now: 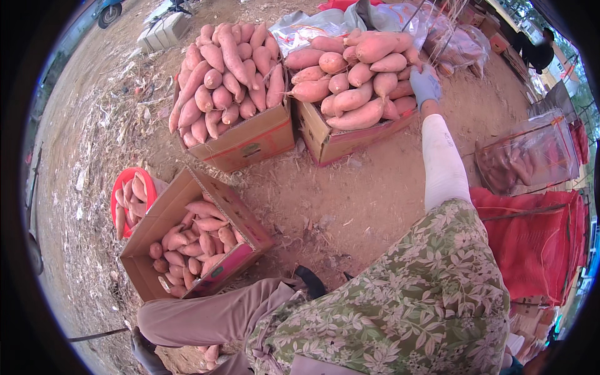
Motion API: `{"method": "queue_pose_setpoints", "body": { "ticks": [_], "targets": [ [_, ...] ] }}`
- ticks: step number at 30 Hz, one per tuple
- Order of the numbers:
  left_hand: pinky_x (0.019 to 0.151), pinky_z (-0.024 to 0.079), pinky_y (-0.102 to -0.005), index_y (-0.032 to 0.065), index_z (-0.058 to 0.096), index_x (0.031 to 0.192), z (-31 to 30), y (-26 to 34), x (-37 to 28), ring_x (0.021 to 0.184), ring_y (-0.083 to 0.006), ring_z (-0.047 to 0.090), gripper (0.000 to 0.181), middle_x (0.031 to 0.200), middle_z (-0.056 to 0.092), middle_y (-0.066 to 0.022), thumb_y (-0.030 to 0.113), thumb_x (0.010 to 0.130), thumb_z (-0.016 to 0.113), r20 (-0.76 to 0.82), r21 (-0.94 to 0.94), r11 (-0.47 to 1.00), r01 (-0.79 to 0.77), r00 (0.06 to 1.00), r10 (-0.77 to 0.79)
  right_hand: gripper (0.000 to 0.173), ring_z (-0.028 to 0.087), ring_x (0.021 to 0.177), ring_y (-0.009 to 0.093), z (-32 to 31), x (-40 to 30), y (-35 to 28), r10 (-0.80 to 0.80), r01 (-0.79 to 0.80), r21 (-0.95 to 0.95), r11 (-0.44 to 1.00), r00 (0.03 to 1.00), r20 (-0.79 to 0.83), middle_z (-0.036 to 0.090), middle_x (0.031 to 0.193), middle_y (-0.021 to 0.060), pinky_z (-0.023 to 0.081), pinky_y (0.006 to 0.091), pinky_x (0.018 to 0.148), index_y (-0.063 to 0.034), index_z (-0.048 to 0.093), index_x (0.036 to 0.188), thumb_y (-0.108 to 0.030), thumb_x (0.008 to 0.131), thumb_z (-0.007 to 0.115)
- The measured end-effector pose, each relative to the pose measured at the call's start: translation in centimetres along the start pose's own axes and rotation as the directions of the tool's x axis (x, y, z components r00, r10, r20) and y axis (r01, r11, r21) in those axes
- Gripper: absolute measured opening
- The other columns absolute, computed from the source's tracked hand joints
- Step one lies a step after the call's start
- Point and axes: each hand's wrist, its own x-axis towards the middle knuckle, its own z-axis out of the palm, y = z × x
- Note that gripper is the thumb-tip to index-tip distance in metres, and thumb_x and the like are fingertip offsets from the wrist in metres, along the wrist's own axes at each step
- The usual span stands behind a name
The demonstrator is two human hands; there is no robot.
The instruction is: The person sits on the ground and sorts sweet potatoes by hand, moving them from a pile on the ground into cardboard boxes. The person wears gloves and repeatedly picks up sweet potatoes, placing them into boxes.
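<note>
My right hand (425,85), in a blue-grey glove, reaches to the far right end of a heaped cardboard box (370,138). Its fingers touch the sweet potatoes there, but whether they grip one is hidden. Large pink sweet potatoes (358,101) rise above this box's rim. To its left is a second heaped box (248,143), also full of sweet potatoes (230,86). At the lower left edge, a grey shape beside my knee looks like my gloved left hand (145,351). It is partly cut off, and what it holds is unclear.
An open carton (154,227) of smaller sweet potatoes (192,248) stands near my knee, beside a red bucket (151,187) of more. Bagged sweet potatoes (515,164) and red mesh sacks (529,243) lie at right. Plastic sheeting (309,26) lies behind the boxes. A person (539,51) is far right.
</note>
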Motion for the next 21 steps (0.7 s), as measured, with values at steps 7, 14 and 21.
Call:
{"method": "queue_pose_setpoints", "body": {
  "ticks": [7,14,21],
  "targets": [
    [0.066,0.047,-0.0238,0.0029,0.059,0.110,4.5,3.4,-1.5,0.077,-0.0110,0.059,0.033,0.086,0.062,-0.0040,0.031,0.094,0.052,0.013,-0.006,0.996,-0.091,0.996,0.092,0.058,0.049,0.117,0.044,0.9,-1.0,-0.4,-0.105,0.092,-0.209,0.974,0.993,-0.052,0.050,0.129,0.0269,0.036,0.0531,0.097,-0.0189,0.044,0.137,-0.053,0.091,0.032],
    [0.059,0.046,-0.0206,0.0074,0.061,0.112,2.6,4.3,-1.5,0.071,-0.0075,0.058,0.033,0.083,0.062,-0.0014,0.033,0.094,0.050,-0.012,0.160,0.980,-0.121,0.992,0.125,0.055,0.044,0.124,0.035,-3.7,-2.6,-4.2,0.025,-0.037,-0.127,0.991,0.996,-0.091,0.051,0.132,0.0148,0.030,0.0515,0.103,-0.0211,0.047,0.135,-0.053,0.092,0.035],
    [0.054,0.046,-0.0197,0.0087,0.063,0.110,2.0,1.8,-2.0,0.066,-0.0058,0.057,0.031,0.082,0.063,0.0005,0.032,0.094,0.051,-0.124,0.106,0.992,-0.065,0.989,0.078,0.051,0.043,0.124,0.033,-0.6,3.3,-9.5,-0.557,0.536,-0.167,0.827,0.821,-0.125,0.053,0.131,0.0103,0.032,0.0431,0.105,-0.0220,0.053,0.130,-0.052,0.092,0.039]
  ]
}}
